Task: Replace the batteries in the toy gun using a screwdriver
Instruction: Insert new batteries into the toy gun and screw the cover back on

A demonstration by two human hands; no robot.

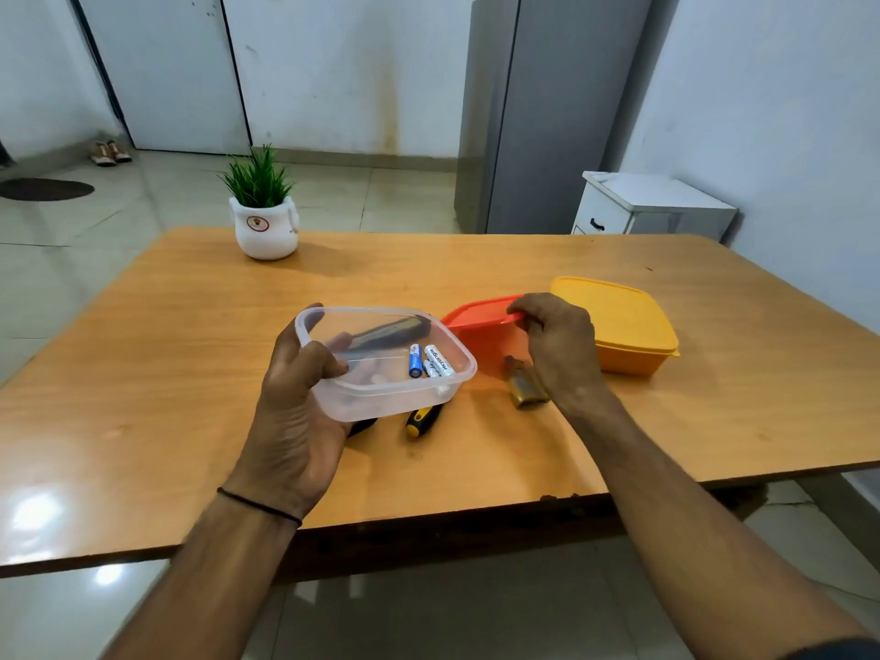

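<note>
My left hand (295,402) grips a clear plastic box (381,321) by its near left rim and holds it above the table. Inside lie batteries (428,360), blue and white ones. Through the box wall shows a dark long object, blurred. Under the box a screwdriver with a yellow and black handle (421,418) lies on the wood. My right hand (557,347) pinches the edge of an orange lid (481,311), tilted up over an orange box (485,347). A brownish toy part (524,388) lies just below that hand.
A yellow lidded box (619,321) stands right of the orange one. A white pot with a green plant (263,216) sits at the far left of the wooden table (143,373). Behind are a grey fridge (538,111) and a white cabinet (647,202).
</note>
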